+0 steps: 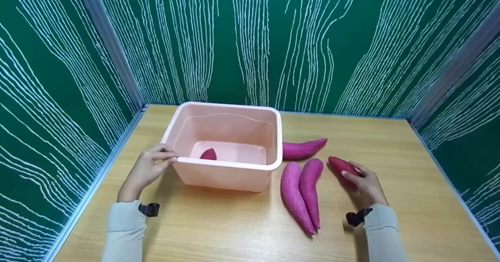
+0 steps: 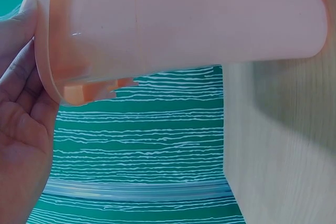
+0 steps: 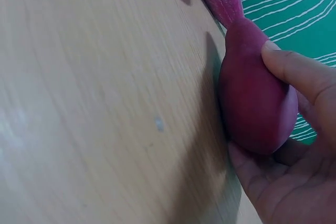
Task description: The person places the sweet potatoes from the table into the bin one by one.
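My left hand (image 1: 150, 167) pinches the near left corner of the rim of a pale pink plastic bin (image 1: 224, 178); in the left wrist view its thumb and fingers lie on either side of the rim. Inside the bin, a dark red piece (image 1: 209, 154) is partly hidden by the near wall. On the right, my right hand (image 1: 367, 182) holds a dark red sweet potato (image 1: 341, 165) between thumb and fingers. The right wrist view shows this sweet potato (image 3: 254, 93) as smooth and tapered, close to the tabletop; whether it touches is unclear.
Two long, curved magenta vegetables (image 1: 295, 195) lie side by side right of the bin. Another magenta one (image 1: 304, 148) lies behind them, its left end hidden by the bin. Green panels with white wavy lines (image 1: 250, 43) border the wooden table (image 1: 218, 227) at back and sides.
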Action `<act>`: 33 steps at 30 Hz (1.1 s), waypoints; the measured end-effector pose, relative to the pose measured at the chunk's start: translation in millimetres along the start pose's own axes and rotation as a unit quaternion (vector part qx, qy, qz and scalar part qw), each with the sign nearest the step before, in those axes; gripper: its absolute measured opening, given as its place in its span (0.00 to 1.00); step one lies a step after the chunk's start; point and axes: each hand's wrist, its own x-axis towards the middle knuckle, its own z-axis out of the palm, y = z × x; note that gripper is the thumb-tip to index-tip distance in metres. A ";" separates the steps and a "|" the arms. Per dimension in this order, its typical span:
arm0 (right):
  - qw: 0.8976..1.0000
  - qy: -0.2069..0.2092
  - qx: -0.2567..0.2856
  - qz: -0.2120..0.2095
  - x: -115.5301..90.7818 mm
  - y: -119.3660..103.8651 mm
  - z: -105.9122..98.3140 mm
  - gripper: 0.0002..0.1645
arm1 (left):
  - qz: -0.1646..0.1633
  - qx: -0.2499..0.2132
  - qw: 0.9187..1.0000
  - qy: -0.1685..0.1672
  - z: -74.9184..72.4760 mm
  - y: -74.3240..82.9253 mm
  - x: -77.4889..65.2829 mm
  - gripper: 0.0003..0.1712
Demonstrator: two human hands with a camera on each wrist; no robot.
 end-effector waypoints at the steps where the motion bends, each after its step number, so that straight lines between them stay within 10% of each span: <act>1: 1.000 0.001 0.011 0.007 -0.2 0.0 0.3 0.51 | 0.001 -0.001 1.000 0.000 -0.1 -0.5 0.2 0.09; 17: 0.985 -0.064 0.135 0.087 -3.1 -11.3 -12.8 0.55 | 0.000 -0.012 1.000 -0.004 -1.3 0.8 -0.2 0.09; 26: 0.994 -0.074 0.003 0.080 -4.7 -22.1 -15.1 0.54 | 0.018 -0.003 1.000 0.006 -0.6 0.2 0.0 0.09; 33: 0.990 -0.110 0.053 0.066 -6.4 -38.0 -13.8 0.51 | 0.012 -0.009 1.000 0.003 -0.6 -0.1 -0.3 0.09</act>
